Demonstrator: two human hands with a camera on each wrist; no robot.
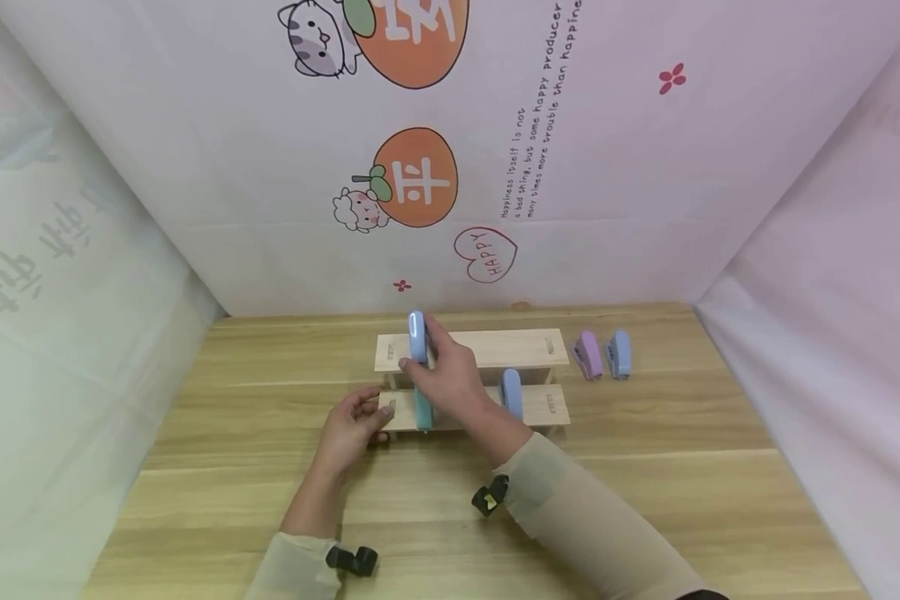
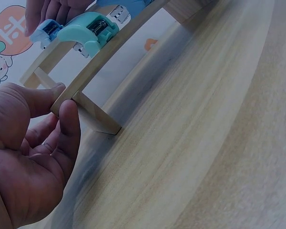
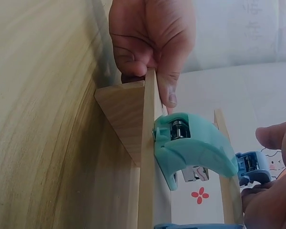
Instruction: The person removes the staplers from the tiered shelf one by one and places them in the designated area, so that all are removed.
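Observation:
My left hand (image 1: 348,429) pinches the left end of the front wooden stand (image 1: 546,405) between thumb and fingers. Over the left part of the back wooden stand (image 1: 506,347), my right hand (image 1: 453,379) holds a light blue stapler (image 1: 417,335) between thumb and fingers. A teal stapler (image 3: 200,143) stands on the front stand, near the left hand; from above, the right hand partly covers it. Farther right on the same stand is another blue stapler (image 1: 512,393), beside the right wrist.
Right of the stands, a purple stapler (image 1: 588,355) and a blue stapler (image 1: 619,355) stand side by side on the wood-grain table (image 1: 667,500). A printed white cloth (image 1: 607,250) rises behind the table, with pale cloth at both sides.

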